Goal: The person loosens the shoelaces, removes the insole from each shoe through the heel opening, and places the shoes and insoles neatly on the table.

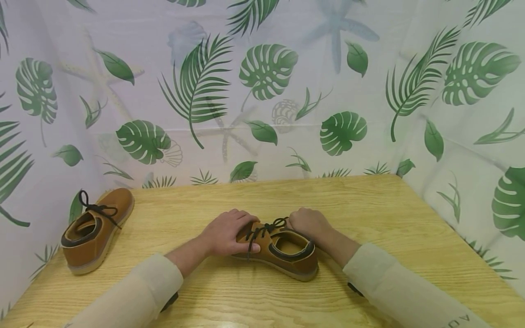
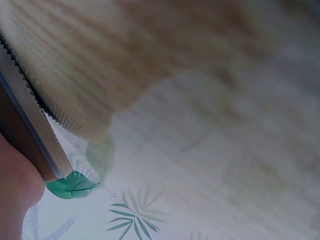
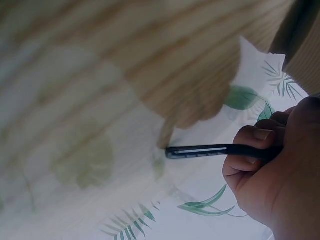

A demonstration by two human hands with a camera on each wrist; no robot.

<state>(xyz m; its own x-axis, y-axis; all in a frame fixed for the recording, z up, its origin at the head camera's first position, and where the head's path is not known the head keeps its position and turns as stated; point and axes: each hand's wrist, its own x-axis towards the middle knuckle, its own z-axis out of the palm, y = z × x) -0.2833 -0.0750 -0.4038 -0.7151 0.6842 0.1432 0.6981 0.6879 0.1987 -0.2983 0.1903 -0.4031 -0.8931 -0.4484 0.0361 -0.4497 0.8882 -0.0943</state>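
Observation:
A brown lace-up shoe [image 1: 283,255] with black laces rests on the table, its heel toward the right. My left hand [image 1: 231,232] grips its toe end, thumb on the near side and fingers over the far side. The sole's ridged edge [image 2: 37,115] appears in the left wrist view beside part of that hand [image 2: 17,187]. At the shoe's far side, near the collar, is my right hand [image 1: 309,224], fingers curled. In the right wrist view this hand [image 3: 272,175] holds a slim black handle [image 3: 220,151]; I cannot tell what tool it belongs to.
A matching brown shoe [image 1: 98,228] with tied black laces stands at the table's left edge, toe pointing away. The light wood table [image 1: 197,291] meets a leaf-patterned cloth [image 1: 262,150] at the back and both sides.

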